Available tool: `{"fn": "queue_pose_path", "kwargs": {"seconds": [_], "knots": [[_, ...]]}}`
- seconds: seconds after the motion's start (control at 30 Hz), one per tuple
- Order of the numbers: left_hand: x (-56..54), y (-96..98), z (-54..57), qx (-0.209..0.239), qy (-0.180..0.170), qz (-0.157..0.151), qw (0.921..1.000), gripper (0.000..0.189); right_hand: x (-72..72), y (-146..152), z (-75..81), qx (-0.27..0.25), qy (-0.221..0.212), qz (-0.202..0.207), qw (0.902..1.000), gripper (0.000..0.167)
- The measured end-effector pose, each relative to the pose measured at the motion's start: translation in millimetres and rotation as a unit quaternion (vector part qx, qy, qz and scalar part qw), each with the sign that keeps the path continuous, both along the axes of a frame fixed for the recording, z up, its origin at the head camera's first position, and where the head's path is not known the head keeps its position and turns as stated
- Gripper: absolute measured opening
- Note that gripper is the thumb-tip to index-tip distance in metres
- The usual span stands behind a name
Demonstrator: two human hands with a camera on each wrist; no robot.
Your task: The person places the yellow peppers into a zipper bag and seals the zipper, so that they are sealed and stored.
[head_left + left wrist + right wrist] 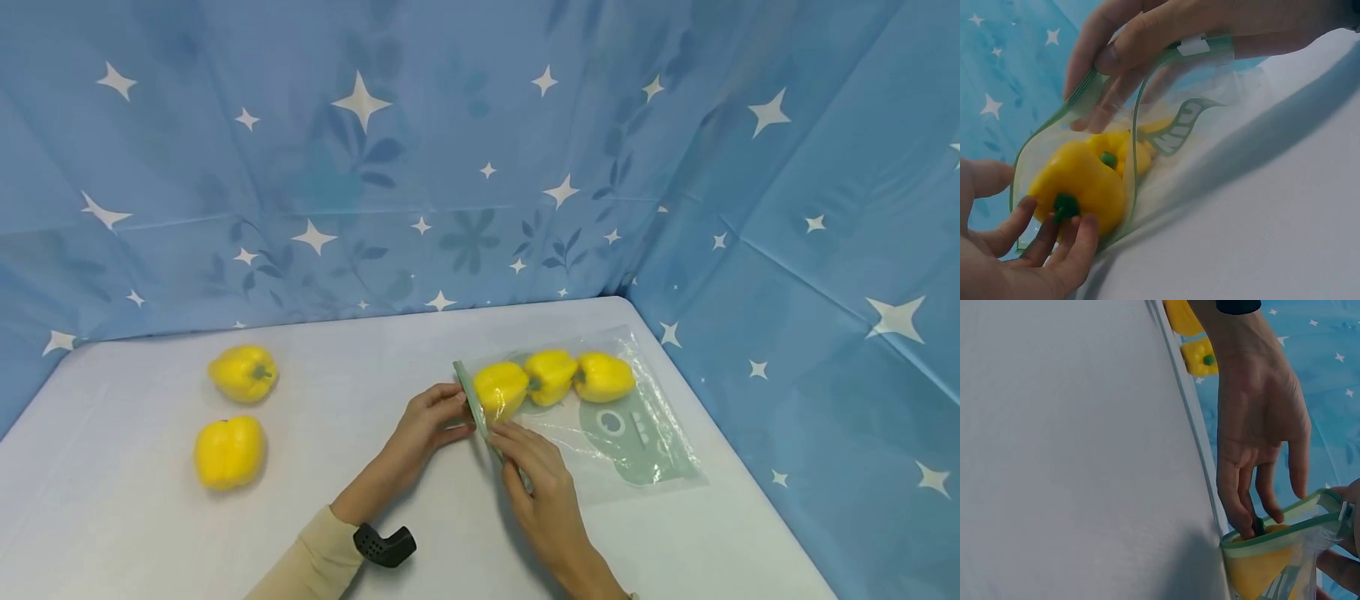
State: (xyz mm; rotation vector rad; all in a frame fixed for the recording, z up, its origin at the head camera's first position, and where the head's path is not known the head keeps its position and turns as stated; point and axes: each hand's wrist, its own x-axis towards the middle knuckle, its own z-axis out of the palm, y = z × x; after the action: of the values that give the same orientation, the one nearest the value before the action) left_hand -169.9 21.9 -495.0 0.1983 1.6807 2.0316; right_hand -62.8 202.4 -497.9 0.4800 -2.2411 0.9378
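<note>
A clear zip bag (562, 429) with a green rim and a printed green face lies on the table, its mouth held up and open toward the left. Inside are three yellow bell peppers, the one closest to the opening (501, 387) with its green stem facing out. My left hand (423, 433) reaches to the mouth, and in the left wrist view its fingertips (1088, 228) touch this pepper around the stem. My right hand (542, 483) pinches the near side of the rim (1091, 84) between thumb and fingers.
Two more yellow bell peppers, a farther one (243, 373) and a nearer one (230, 452), rest at the left of the white table (337, 358). A blue star-patterned curtain (450, 167) stands behind the table and along its right side.
</note>
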Motion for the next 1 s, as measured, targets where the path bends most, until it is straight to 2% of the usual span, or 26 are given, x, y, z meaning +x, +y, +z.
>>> {"fn": "queue_pose_path", "kwargs": {"seconds": [0.37,0.63,1.0], "knots": [[-0.9,5.5,6.1,0.002,-0.021,0.021,0.9996,0.039,0.3,0.3,1.0,0.006,-0.012,0.004,0.9999,0.04],[0.1,7.4,8.4,-0.006,-0.034,0.036,0.9988,0.026,-0.1,0.4,1.2,0.006,-0.008,0.004,0.9999,0.036],[2.2,6.0,8.6,0.003,-0.026,0.033,0.9991,0.021,-0.7,2.2,4.4,0.008,-0.014,-0.004,0.9999,0.037]]}}
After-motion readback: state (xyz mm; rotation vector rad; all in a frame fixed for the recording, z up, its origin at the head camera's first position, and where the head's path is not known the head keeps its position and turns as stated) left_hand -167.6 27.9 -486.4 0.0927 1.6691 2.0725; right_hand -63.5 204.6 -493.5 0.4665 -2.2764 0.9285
